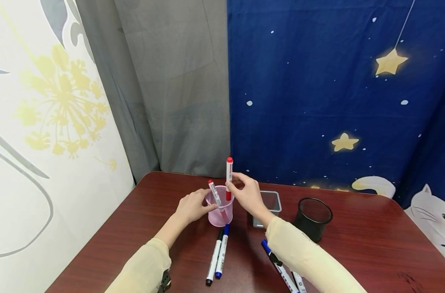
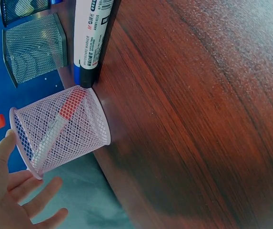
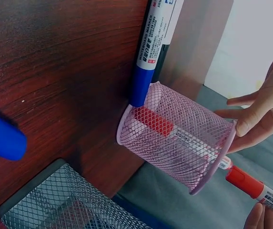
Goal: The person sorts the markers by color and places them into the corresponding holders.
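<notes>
A pink mesh pen cup (image 1: 215, 219) stands upright near the back of the table, one red whiteboard marker (image 1: 214, 193) leaning inside it. My left hand (image 1: 193, 206) grips the cup's rim, the thumb on one side and the forefinger on the other; its remaining fingers spread loosely in the left wrist view. Between the thumb and fingers of my right hand (image 1: 249, 196), a second red marker (image 1: 229, 169) is pinched upright. Its lower red end (image 3: 245, 182) overlaps the cup's mouth in the head view.
A black marker (image 1: 213, 260) and a blue marker (image 1: 222, 254) lie side by side before the cup. More markers (image 1: 285, 278) lie near my right forearm, partly hidden by the sleeve. A silver-grey mesh holder (image 3: 69, 200) and a round black mesh cup (image 1: 310, 226) stand to the right.
</notes>
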Tool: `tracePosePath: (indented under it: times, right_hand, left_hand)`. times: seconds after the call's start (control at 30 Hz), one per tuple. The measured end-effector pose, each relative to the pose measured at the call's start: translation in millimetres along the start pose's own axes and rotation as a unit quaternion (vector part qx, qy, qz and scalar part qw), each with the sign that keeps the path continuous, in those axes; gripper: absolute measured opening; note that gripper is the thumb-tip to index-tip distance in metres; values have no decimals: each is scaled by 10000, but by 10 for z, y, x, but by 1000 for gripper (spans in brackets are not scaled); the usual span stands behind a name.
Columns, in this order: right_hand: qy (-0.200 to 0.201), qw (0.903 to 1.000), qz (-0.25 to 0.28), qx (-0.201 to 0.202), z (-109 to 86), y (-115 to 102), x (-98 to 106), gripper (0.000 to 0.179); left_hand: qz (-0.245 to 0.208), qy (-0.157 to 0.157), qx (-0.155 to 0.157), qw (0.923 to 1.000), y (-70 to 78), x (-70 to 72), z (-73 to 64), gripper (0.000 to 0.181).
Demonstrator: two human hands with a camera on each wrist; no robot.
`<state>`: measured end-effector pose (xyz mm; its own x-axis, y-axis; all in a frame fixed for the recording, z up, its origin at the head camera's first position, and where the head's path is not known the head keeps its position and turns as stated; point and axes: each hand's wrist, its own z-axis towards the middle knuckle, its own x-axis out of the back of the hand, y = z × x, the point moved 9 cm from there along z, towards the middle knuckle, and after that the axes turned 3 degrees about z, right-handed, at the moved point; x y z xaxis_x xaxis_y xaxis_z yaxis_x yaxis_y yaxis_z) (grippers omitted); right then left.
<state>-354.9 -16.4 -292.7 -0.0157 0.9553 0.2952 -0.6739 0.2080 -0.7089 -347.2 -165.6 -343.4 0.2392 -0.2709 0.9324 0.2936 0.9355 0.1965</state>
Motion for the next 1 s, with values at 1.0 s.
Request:
tracePosePath:
  times: [1.0]
  right_hand:
    - [-75,9998,-100,-150,-97,195,-47,25]
  left_hand:
    - [3,-21,3,10000,9,12,-8,59]
